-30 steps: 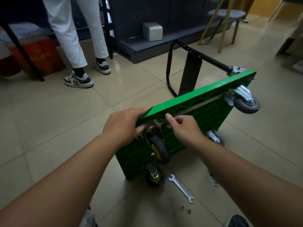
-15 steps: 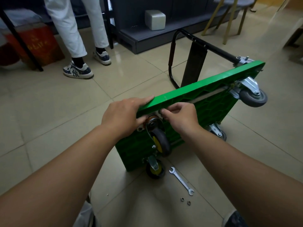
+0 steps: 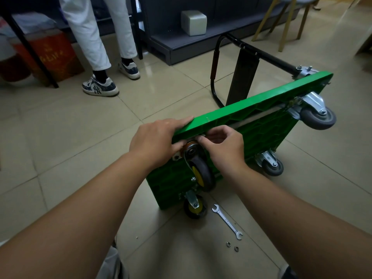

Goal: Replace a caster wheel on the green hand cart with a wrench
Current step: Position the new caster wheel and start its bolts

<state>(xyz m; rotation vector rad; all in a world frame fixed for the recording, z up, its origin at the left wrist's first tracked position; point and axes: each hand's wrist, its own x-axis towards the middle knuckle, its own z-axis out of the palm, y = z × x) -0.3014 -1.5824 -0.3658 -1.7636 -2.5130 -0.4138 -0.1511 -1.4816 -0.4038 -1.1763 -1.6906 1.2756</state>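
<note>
Pinching a small fastener (image 3: 202, 136) with curled fingers above the caster wheel (image 3: 201, 173) at mid-frame, the right hand (image 3: 223, 147) may drop it if the tipped green hand cart (image 3: 261, 127), steadied by the flat-fingered left hand (image 3: 155, 137), shifts, the wrench (image 3: 226, 221) lying on the floor below.

Indoor light is running dim and flat, with a dull warm-green cast. The brightest area is glowing at 1 o'clock, where the floor tiles (image 3: 330, 31) are washing out in glare. A sheen is streaking over the tiles toward centre. Corners are darkening, heaviest at 9 and 3 o'clock. Soft, edgeless shadow is gathering under the green cart (image 3: 261, 125). The right hand (image 3: 223, 146) is shading the small fastener (image 3: 202, 135) it is pinching, so detail there is getting lost. Wide-angle warp is bulging the forearms at 7 and 5 o'clock. The centre is reading sharp; the red box (image 3: 54, 55) at 10 o'clock is smearing soft.
</note>
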